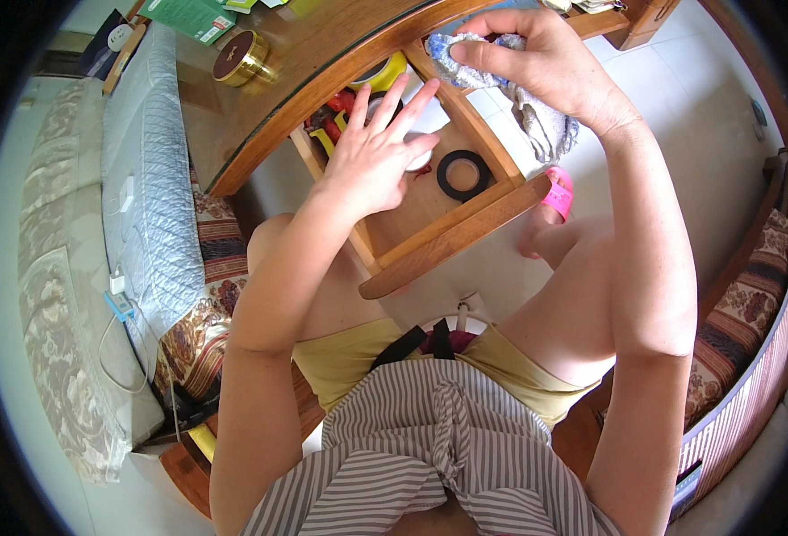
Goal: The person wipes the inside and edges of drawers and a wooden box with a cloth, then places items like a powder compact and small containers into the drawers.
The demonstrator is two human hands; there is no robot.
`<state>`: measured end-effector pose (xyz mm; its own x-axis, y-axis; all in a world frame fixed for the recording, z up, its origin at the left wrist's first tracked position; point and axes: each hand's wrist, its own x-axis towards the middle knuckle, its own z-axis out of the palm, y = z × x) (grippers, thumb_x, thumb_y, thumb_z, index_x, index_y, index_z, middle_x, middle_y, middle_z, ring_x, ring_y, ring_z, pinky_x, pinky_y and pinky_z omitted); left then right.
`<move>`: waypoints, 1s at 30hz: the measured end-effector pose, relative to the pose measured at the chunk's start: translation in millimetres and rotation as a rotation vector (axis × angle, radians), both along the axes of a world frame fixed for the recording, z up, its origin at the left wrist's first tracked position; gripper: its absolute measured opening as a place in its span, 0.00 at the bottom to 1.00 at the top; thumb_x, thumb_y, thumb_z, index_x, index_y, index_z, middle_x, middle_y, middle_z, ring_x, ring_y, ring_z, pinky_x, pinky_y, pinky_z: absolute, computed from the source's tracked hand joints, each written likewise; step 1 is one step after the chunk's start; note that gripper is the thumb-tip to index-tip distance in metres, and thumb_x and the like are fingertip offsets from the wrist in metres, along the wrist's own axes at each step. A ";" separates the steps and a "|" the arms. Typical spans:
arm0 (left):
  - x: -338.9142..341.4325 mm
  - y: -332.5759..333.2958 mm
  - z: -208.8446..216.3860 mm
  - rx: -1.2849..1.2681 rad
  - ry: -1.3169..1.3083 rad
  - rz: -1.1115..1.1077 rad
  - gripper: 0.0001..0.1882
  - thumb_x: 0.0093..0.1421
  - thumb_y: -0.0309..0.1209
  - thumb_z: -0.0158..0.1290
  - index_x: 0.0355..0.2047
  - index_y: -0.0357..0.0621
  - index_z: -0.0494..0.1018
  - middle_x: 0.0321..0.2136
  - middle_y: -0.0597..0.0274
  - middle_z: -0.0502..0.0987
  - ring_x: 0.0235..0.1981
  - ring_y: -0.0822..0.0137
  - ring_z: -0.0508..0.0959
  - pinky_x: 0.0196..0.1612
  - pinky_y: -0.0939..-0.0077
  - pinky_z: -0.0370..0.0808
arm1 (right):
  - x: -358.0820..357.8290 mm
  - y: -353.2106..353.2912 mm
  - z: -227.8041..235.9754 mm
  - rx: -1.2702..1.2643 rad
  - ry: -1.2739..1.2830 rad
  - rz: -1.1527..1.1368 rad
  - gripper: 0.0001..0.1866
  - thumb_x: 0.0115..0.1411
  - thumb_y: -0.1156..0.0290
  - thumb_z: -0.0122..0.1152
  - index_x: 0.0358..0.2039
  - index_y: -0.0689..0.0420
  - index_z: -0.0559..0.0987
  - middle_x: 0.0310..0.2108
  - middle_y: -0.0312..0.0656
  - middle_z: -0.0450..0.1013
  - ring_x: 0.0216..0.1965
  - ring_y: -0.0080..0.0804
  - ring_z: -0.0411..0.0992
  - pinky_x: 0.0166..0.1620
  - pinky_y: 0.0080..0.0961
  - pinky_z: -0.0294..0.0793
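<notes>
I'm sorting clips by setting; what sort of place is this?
Probably a home, perhaps a living room: it has an open wooden drawer, a patterned seat cushion and a pink slipper on someone's foot.

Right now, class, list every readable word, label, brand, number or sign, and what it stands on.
Green cardboard box: print and white barcode label, too small to read.
Round gold container with brown top: gold mark, too small to read.
Nothing else is legible.
</notes>
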<state>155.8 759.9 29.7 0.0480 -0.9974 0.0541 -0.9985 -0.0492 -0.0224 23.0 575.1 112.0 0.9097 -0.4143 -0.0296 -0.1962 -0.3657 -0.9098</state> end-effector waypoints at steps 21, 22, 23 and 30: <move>31.1 14.1 24.4 -0.215 1.515 0.213 0.35 0.44 0.19 0.63 0.53 0.40 0.63 0.45 0.61 0.72 0.47 0.69 0.73 0.51 0.71 0.71 | 9.4 26.7 -6.4 -0.017 -0.320 0.069 0.13 0.55 0.65 0.63 0.36 0.62 0.80 0.29 0.40 0.77 0.31 0.21 0.73 0.38 0.21 0.72; 31.0 12.9 20.3 -0.236 1.547 0.245 0.35 0.44 0.17 0.63 0.53 0.39 0.63 0.45 0.60 0.72 0.47 0.69 0.74 0.50 0.70 0.73 | 13.9 33.5 -12.2 -0.101 -0.449 0.115 0.11 0.53 0.66 0.63 0.35 0.59 0.81 0.29 0.41 0.77 0.31 0.27 0.74 0.37 0.24 0.72; 32.2 9.9 17.7 -0.226 1.634 0.236 0.36 0.43 0.16 0.63 0.53 0.39 0.62 0.45 0.60 0.72 0.47 0.69 0.73 0.51 0.72 0.72 | 14.8 37.3 -13.4 -0.339 -0.496 0.170 0.10 0.52 0.66 0.63 0.33 0.57 0.80 0.28 0.41 0.76 0.32 0.31 0.73 0.37 0.26 0.73; 38.9 20.4 18.3 -0.267 1.432 0.121 0.36 0.42 0.16 0.62 0.53 0.40 0.62 0.45 0.62 0.71 0.48 0.70 0.72 0.50 0.72 0.72 | 28.4 47.2 -23.7 -0.530 -0.376 0.118 0.10 0.50 0.64 0.63 0.32 0.54 0.80 0.29 0.40 0.75 0.33 0.40 0.74 0.36 0.32 0.75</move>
<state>194.7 780.3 48.0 0.3001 -0.9515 0.0680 -0.1476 0.0241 0.9888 51.4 622.3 88.3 0.8585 -0.1818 0.4795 0.1688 -0.7828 -0.5990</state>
